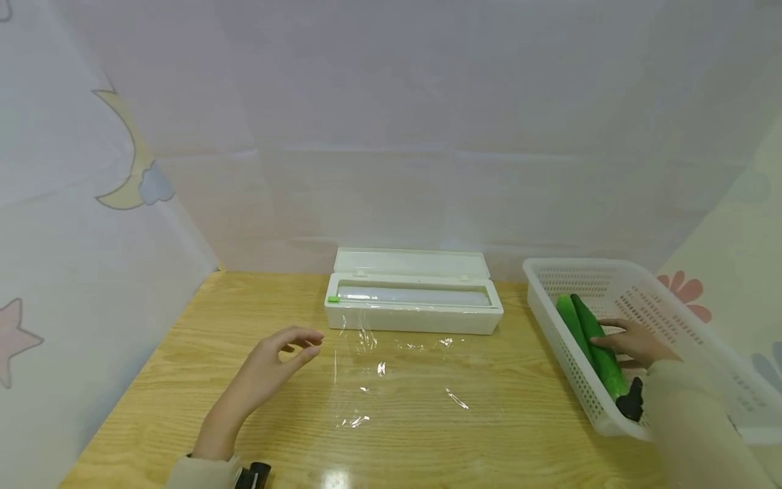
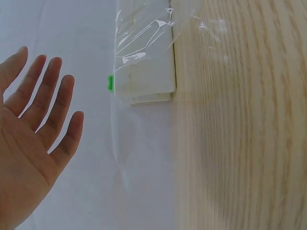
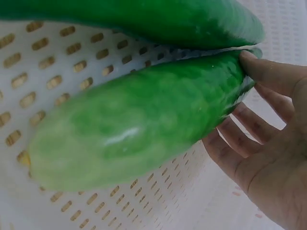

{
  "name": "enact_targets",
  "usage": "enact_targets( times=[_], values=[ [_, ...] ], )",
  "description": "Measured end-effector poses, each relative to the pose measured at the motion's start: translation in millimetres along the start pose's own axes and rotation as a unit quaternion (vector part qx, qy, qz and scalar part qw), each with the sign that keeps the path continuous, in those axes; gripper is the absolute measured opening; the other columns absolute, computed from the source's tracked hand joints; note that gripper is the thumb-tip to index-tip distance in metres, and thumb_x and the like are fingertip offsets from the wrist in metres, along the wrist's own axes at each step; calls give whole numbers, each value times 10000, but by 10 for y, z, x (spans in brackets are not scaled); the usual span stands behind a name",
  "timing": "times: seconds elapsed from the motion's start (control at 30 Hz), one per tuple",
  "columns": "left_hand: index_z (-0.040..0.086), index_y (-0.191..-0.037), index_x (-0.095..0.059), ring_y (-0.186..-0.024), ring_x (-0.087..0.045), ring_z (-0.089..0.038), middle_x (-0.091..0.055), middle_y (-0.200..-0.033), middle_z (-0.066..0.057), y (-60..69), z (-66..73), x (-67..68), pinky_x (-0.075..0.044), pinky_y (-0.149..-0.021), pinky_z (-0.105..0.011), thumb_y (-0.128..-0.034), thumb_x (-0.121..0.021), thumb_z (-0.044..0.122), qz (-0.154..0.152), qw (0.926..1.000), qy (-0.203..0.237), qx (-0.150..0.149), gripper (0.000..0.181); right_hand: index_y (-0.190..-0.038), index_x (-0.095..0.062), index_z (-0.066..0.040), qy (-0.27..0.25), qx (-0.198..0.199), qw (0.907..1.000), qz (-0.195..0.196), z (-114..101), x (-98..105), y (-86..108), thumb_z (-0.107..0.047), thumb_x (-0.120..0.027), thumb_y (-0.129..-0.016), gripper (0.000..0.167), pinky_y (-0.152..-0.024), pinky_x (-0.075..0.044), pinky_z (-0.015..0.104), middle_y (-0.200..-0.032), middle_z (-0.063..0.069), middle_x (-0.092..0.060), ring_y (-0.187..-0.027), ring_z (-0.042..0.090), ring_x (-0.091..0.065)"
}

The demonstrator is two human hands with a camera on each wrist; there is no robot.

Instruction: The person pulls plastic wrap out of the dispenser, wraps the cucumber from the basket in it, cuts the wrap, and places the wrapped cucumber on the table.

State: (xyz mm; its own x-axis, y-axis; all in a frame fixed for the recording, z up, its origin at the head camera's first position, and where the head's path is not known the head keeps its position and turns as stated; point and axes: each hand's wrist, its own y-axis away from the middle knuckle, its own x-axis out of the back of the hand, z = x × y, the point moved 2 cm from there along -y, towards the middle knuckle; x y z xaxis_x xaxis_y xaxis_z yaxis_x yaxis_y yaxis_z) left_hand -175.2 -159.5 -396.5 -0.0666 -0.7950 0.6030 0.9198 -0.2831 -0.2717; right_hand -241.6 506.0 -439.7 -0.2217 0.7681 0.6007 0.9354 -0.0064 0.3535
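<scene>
Inside the white basket (image 1: 552, 339), my right hand (image 1: 638, 343) grips the nearer of two green cucumbers (image 3: 134, 124). Its thumb lies over the top and the fingers reach along the side, as the right wrist view shows. The second cucumber (image 1: 571, 319) lies alongside, against the basket's left wall. My left hand (image 1: 265, 370) hovers over the table's left part with relaxed fingers, holding nothing. To its right, a sheet of clear cling film (image 1: 415, 387) lies spread on the table, drawn from a white cling film dispenser (image 1: 415, 322).
The dispenser's lid (image 1: 412, 261) stands raised at the back, with the film roll (image 1: 409, 295) visible inside. A green slider (image 1: 332, 299) sits at its left end. Patterned cloth walls (image 1: 366, 136) border the wooden table (image 1: 201, 326) behind and at the sides.
</scene>
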Motion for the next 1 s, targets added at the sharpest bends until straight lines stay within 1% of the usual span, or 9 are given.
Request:
enact_targets(
  times=[0.13, 0.2, 0.27, 0.3, 0.37, 0.43, 0.53, 0.77, 1.0],
  values=[
    [194, -1177, -687, -1016, -615, -113, -693, -1096, 86, 6, 2, 5, -471, -948, -472, -978, -637, 313, -20, 10000, 19, 7, 237, -1498, -219, 94, -139, 132, 9998, 62, -21, 37, 16, -366, -710, -914, 891, -843, -543, 552, -1312, 420, -435, -1105, 469, -571],
    [181, -1183, -687, -1018, -613, -114, -692, -1092, 91, 11, 11, 7, -469, -950, -475, -982, -632, 307, -37, 10000, 64, 19, 243, -1494, -297, 27, -191, 260, 9994, 94, -27, 79, 32, -364, -712, -915, 812, -835, -547, 539, -1242, 309, -550, -1056, 358, -621],
    [171, -1188, -686, -1022, -611, -118, -692, -1091, 94, 15, 18, 9, -466, -955, -480, -985, -626, 309, -58, 9999, 101, 41, 253, -1497, -295, 31, -123, 485, 9987, 68, -96, 107, 84, -326, -671, -951, 753, -843, -526, 583, -1203, 250, -585, -1014, 290, -626],
    [173, -1193, -685, -1027, -610, -120, -693, -1093, 90, 17, 22, 9, -463, -957, -485, -987, -622, 315, -76, 9999, 120, 65, 257, -1500, -299, 25, -24, 578, 9983, 100, -142, 116, 117, -307, -651, -968, 719, -825, -532, 573, -1168, 172, -610, -980, 234, -630],
    [177, -1203, -682, -1036, -608, -125, -691, -1093, 96, 18, 31, 9, -458, -964, -496, -990, -615, 329, -116, 9997, 165, 106, 270, -1504, -255, 70, 224, 745, 9967, 231, -271, 104, 200, -271, -603, -999, 701, -830, -525, 584, -1206, 248, -585, -1023, 291, -624],
    [200, -1205, -679, -1044, -607, -128, -689, -1093, 108, 16, 40, 6, -454, -969, -503, -990, -610, 347, -148, 9996, 186, 131, 270, -1493, -179, 137, 518, 883, 9941, 362, -422, 98, 282, -253, -557, -1021, 719, -837, -507, 618, -1294, 395, -467, -1099, 455, -563],
    [219, -1208, -676, -1053, -605, -133, -682, -1091, 137, 12, 51, 3, -450, -975, -509, -990, -608, 361, -196, 9994, 213, 164, 269, -1506, -163, 127, 903, 1062, 9886, 569, -638, 111, 368, -258, -522, -1041, 702, -862, -496, 625, -1389, 482, -296, -1214, 605, -398],
    [217, -1205, -678, -1053, -604, -136, -689, -1104, 96, 11, 47, -8, -453, -976, -500, -989, -605, 374, -210, 9993, 152, 253, 277, -1532, -222, 58, 1426, 1448, 9758, 802, -985, 194, 427, -259, -539, -1029, 674, -772, -543, 429, -1412, 437, -332, -1252, 606, -362],
    [231, -1205, -678, -1056, -602, -130, -687, -1115, 96, 10, 37, -24, -451, -978, -496, -990, -599, 386, -245, 9993, 136, 250, 276, -1539, -270, 14, 1686, 1817, 9634, 1019, -1238, 125, 486, -248, -543, -1035, 630, -867, -468, 627, -1423, 401, -358, -1246, 589, -384]
  ],
)
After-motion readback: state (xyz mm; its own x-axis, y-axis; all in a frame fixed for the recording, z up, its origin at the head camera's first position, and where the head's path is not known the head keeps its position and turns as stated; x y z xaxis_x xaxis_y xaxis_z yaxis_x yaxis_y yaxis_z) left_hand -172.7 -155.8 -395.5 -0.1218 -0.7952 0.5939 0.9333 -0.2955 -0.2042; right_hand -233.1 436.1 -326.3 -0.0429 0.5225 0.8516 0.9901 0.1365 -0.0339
